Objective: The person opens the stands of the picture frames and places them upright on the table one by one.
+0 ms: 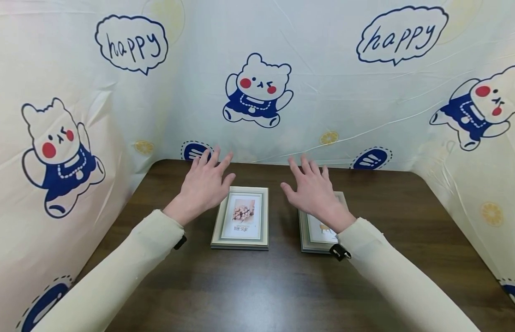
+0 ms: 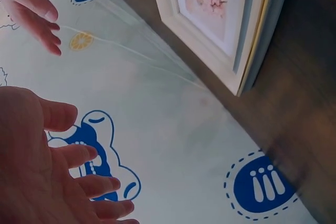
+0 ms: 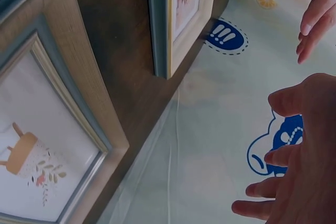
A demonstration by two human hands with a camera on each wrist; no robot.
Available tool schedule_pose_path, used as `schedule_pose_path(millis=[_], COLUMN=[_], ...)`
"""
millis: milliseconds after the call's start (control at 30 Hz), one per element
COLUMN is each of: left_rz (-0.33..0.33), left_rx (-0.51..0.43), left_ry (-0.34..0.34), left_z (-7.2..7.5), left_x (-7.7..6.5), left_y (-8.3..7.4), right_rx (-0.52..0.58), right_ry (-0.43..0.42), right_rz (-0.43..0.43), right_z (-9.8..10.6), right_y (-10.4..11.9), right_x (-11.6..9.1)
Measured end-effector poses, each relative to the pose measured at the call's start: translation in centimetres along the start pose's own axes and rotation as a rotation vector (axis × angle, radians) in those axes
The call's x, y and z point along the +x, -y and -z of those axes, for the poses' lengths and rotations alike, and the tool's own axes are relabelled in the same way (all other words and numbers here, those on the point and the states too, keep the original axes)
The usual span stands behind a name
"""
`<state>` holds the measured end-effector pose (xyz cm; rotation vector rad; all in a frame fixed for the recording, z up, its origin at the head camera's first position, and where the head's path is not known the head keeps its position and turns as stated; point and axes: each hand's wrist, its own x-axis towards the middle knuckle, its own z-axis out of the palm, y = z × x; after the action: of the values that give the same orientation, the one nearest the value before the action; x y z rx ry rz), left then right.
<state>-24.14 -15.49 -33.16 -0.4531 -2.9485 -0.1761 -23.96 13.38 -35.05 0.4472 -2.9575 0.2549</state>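
Observation:
Two picture frames lie on the dark wooden table. The left picture frame (image 1: 263, 221) has a pale cream border and a picture of pink flowers with lettering below. My left hand (image 1: 204, 184) is spread above the table beside its upper left corner, holding nothing. The right picture frame (image 3: 86, 61) has a wood-toned and grey border, with a drawing of a tan shape and leaves. Over its upper part hovers my right hand (image 1: 313, 191), fingers spread and holding nothing; the hand and forearm hide some of that frame in the head view.
The brown tabletop (image 1: 249, 290) stretches toward me. Behind and at both sides hangs a pale cloth (image 1: 324, 101) printed with cartoon bears and "happy" bubbles. A small black device (image 1: 339, 251) sits at the right wrist, another (image 1: 180, 242) at the left.

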Motion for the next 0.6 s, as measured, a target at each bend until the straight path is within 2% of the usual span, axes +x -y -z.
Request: schedule_pose_path(millis=[300,600], left_rz=[-0.007,-0.007], left_rx=[0.005,-0.002], left_ry=[0.014,0.026], left_z=[-1.0,-1.6], left_x=[-0.4,-0.6], left_y=[0.0,0.2], right_rx=[0.010,0.019], right_ry=[0.034,0.026], right_rz=[0.001,0.022], right_z=[-0.7,-1.6], right_y=[0.5,1.1], right_x=[-0.2,-0.3])
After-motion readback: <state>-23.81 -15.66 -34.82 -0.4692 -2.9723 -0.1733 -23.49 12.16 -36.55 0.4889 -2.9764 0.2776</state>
